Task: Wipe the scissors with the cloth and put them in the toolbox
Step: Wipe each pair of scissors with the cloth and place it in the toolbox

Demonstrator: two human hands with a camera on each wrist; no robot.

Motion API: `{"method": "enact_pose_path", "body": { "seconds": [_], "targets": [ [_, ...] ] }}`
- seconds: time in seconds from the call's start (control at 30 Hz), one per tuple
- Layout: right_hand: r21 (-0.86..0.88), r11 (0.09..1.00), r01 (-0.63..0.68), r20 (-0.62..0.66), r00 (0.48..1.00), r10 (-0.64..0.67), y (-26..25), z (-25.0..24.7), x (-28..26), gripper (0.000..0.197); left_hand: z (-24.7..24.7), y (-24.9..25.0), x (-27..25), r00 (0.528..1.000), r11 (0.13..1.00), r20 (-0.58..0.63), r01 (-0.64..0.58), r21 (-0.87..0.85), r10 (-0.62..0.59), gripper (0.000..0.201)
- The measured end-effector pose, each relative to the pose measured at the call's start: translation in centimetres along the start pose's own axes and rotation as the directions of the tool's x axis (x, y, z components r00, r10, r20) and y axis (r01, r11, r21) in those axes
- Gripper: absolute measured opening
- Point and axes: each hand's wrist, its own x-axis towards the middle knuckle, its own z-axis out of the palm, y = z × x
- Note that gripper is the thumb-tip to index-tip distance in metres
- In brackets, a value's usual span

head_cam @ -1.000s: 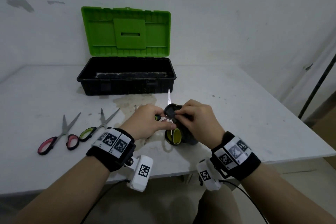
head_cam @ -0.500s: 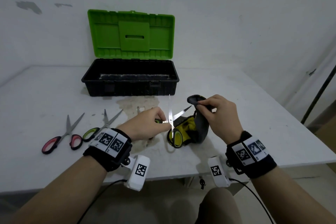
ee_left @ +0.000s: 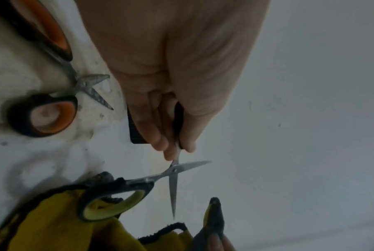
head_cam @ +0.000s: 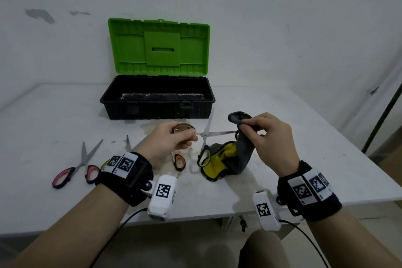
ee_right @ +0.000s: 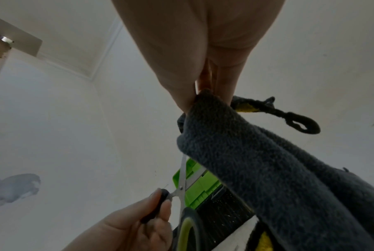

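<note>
We count four pairs of scissors: a pink-handled pair (head_cam: 74,169) at the lower left of the head view, a half-hidden pair (head_cam: 128,142) behind the left wrist, an orange-handled pair (head_cam: 179,162) near the middle, and a yellow-handled pair (head_cam: 205,137) at centre. We count one toolbox (head_cam: 156,113) at upper centre, one cloth (head_cam: 241,156) right of centre, one table (head_cam: 304,159), and two hands: the left hand (head_cam: 171,139) and the right hand (head_cam: 272,139).

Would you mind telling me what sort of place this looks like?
Probably a bare workroom or makeshift workshop: a plain white table set against scuffed white walls, an open green-lidded toolbox, and several pairs of scissors laid out.
</note>
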Motion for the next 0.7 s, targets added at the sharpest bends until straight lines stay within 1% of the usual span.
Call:
{"method": "enact_pose_path", "body": {
  "seconds": [0.07,0.17,0.27,0.53,0.7],
  "targets": [
    [0.021,1.0,0.005,-0.026,1.0,-0.005,-0.4,-0.3,0.1,0.009,-0.1,0.2,0.0,1.0,0.996,-0.012,0.024,-0.082,-0.025,0.009],
    [0.048,0.999,0.002,-0.025,1.0,-0.001,-1.0,-0.6,0.4,0.007,0.0,0.5,-0.2,0.998,0.986,0.016,0.055,-0.159,-0.053,0.011],
    [0.064,0.998,-0.005,0.001,1.0,0.005,-1.1,-0.4,0.4,0.007,0.3,0.5,-0.3,0.998,0.983,0.03,0.054,-0.175,-0.049,0.013],
    [0.077,0.997,-0.033,0.022,0.999,0.031,-1.0,-0.5,0.3,0.007,0.7,0.0,-0.2,0.997,0.953,-0.022,0.058,-0.297,-0.067,0.017],
    [0.106,0.994,-0.011,-0.001,1.0,0.012,-2.1,-0.5,0.1,0.009,1.2,-0.4,-0.2,0.996,0.959,-0.053,0.059,-0.277,-0.076,0.019]
  ]
}}
